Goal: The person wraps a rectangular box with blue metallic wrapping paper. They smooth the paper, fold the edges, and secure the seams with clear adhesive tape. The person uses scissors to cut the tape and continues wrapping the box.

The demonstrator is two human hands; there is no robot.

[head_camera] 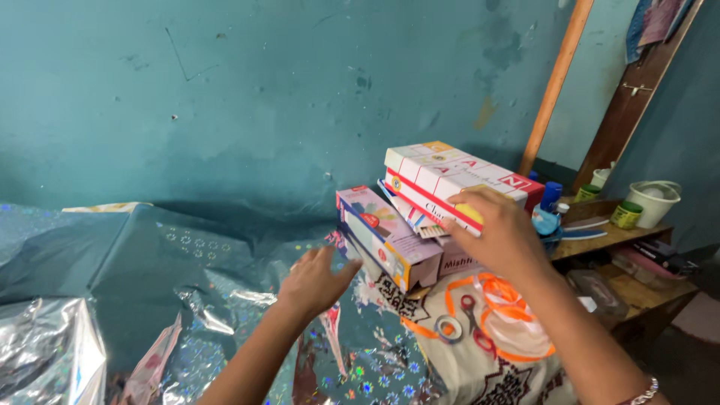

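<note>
My right hand grips the near edge of a flat white and red box that lies on top of a stack of boxes. Under it sits a long box with a purple end and colourful print, and thin booklets poke out between them. My left hand hovers open just left of the long box, fingers spread, touching nothing that I can see. The stack rests on a patterned cloth.
Shiny holographic wrapping foil covers the surface at left. A tape roll, red-handled scissors and orange ribbon lie on the cloth. A wooden shelf at right holds jars, a blue bottle and a white bowl. A teal wall stands behind.
</note>
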